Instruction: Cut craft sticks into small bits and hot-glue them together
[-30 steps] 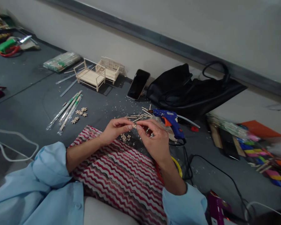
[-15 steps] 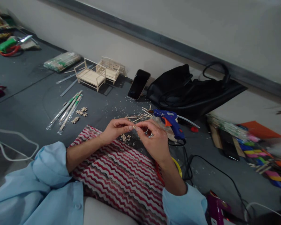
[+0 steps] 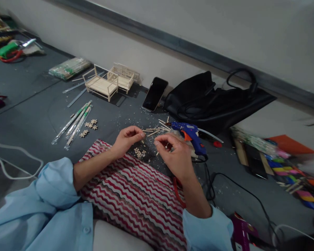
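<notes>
My left hand [image 3: 128,140] is closed in a pinch, thumb against the index finger, above the table near the striped cloth. A short gap away, my right hand [image 3: 176,155] pinches with thumb and index finger too. Anything between either hand's fingertips is too small to make out. Below and between them lies a small pile of tiny wooden pieces [image 3: 139,153]. Thin wooden sticks [image 3: 153,131] lie scattered just beyond my fingertips. A blue glue gun [image 3: 191,131] with an orange trigger rests on its side behind my right hand.
Small flower-shaped wooden pieces [image 3: 91,124] and wrapped sticks [image 3: 77,122] lie to the left. Miniature wooden furniture [image 3: 102,85] stands near the wall, beside a phone [image 3: 155,94] and a black bag [image 3: 199,101]. A striped cloth [image 3: 131,195] covers the near side; a black cable [image 3: 240,184] runs right.
My hands were together, fingertips meeting at a tiny wooden piece; now they are apart. The left has shifted slightly left and away from me, the right slightly to the right.
</notes>
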Action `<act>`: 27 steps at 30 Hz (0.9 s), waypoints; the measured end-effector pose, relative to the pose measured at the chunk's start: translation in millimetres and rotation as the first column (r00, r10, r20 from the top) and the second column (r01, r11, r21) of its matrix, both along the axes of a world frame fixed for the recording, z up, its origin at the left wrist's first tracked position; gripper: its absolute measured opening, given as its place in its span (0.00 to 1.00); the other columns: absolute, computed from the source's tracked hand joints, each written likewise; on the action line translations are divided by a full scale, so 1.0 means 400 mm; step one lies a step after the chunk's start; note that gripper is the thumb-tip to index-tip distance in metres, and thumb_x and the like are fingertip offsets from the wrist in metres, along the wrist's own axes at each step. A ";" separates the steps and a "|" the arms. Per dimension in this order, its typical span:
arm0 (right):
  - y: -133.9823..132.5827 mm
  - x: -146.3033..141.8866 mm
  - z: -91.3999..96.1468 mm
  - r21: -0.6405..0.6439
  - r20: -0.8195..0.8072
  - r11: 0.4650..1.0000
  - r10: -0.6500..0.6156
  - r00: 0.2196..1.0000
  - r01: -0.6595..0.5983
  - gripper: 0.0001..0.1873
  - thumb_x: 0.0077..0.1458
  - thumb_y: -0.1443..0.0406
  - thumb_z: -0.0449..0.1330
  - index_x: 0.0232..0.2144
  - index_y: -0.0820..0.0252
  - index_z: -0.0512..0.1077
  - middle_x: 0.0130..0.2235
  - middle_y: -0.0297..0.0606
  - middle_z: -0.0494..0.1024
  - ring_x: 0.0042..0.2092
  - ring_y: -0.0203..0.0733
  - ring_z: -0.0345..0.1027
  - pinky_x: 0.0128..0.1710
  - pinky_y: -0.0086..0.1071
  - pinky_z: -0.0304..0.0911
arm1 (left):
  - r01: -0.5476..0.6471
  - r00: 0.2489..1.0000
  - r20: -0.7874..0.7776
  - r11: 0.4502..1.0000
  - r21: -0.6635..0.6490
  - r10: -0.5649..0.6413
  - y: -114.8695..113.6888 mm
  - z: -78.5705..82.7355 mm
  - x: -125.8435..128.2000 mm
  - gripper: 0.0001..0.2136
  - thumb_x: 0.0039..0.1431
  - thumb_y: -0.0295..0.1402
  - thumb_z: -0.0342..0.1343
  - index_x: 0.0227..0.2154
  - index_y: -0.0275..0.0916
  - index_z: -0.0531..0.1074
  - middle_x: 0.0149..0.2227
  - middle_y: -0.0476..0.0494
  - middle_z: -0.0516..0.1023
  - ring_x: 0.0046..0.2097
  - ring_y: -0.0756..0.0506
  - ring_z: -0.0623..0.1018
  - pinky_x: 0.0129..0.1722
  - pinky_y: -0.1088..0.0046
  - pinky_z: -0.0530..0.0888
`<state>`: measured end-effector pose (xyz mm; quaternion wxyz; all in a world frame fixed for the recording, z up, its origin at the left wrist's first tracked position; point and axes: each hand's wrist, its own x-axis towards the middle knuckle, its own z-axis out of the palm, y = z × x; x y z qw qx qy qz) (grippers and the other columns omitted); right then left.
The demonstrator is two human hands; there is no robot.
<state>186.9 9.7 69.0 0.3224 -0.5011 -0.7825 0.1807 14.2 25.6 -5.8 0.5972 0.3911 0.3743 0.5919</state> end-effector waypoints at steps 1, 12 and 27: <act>0.001 0.000 -0.002 -0.008 0.005 1.000 0.005 1.000 -0.005 0.05 0.56 0.66 0.58 0.30 0.55 0.74 0.32 0.34 0.78 0.33 0.38 0.70 0.33 0.31 0.64 | 0.025 1.000 0.017 1.000 -0.002 -0.025 0.000 0.000 0.000 0.10 0.47 0.38 0.67 0.25 0.37 0.76 0.23 0.51 0.73 0.27 0.53 0.68 0.30 0.77 0.65; -0.002 -0.020 -0.027 -0.094 0.010 0.996 0.014 1.000 -0.013 0.04 0.56 0.64 0.59 0.34 0.56 0.74 0.35 0.36 0.78 0.32 0.38 0.70 0.33 0.32 0.65 | 0.138 0.988 0.062 0.990 0.027 -0.140 -0.007 0.001 -0.001 0.12 0.49 0.40 0.66 0.26 0.36 0.75 0.24 0.49 0.73 0.28 0.52 0.70 0.32 0.76 0.66; -0.005 -0.043 -0.062 -0.006 0.082 1.000 -0.014 0.997 0.014 0.05 0.56 0.66 0.57 0.29 0.56 0.73 0.31 0.34 0.74 0.33 0.38 0.67 0.34 0.31 0.60 | 0.155 0.982 -0.133 0.972 0.176 -0.132 -0.008 0.008 0.000 0.13 0.52 0.42 0.64 0.26 0.36 0.73 0.28 0.49 0.70 0.33 0.50 0.68 0.36 0.74 0.66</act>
